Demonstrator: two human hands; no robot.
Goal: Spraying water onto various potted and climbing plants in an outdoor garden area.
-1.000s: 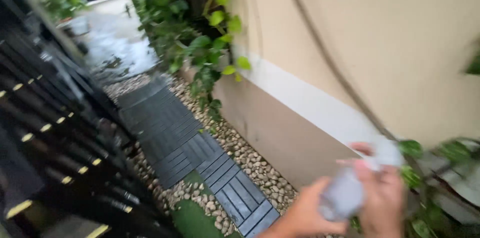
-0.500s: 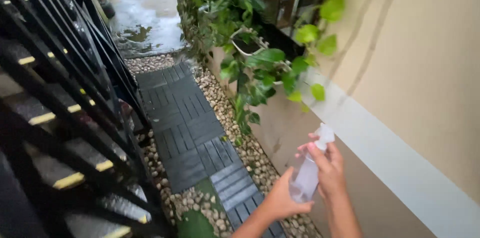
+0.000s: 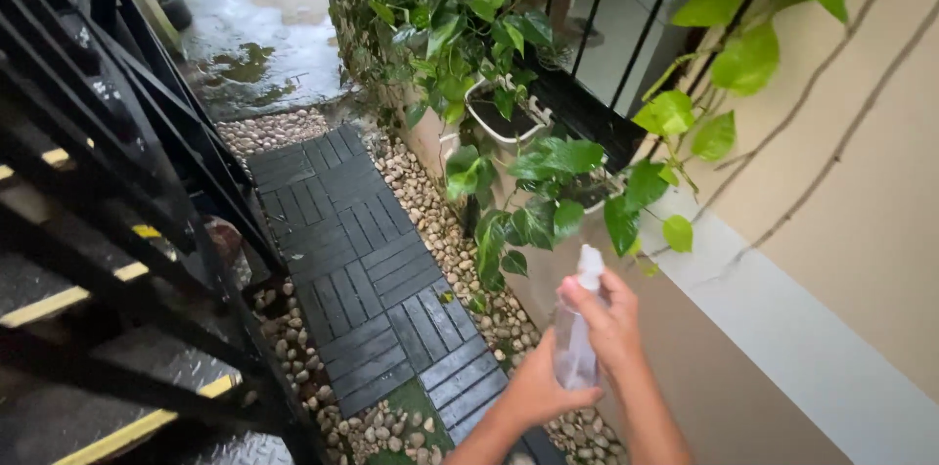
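A clear plastic spray bottle [image 3: 573, 348] with a white nozzle is held upright in front of me by both hands. My left hand [image 3: 540, 391] cups its lower body from the left. My right hand [image 3: 606, 320] wraps around its neck and trigger from the right. The nozzle points toward leafy green plants [image 3: 533, 186] that hang and stand along the wall just beyond the bottle.
A white planter [image 3: 494, 123] sits among the leaves. Dark slatted tiles [image 3: 357, 260] form a path bordered by pale pebbles [image 3: 430, 221]. A black metal staircase [image 3: 88, 230] with yellow-edged steps rises on the left. A beige wall [image 3: 861, 230] runs on the right, and wet pavement [image 3: 254, 35] lies far ahead.
The view has swung toward the plants, which now sit closer and more central. Both hands still hold the bottle, now lower and further left in view and nearer the leaves.
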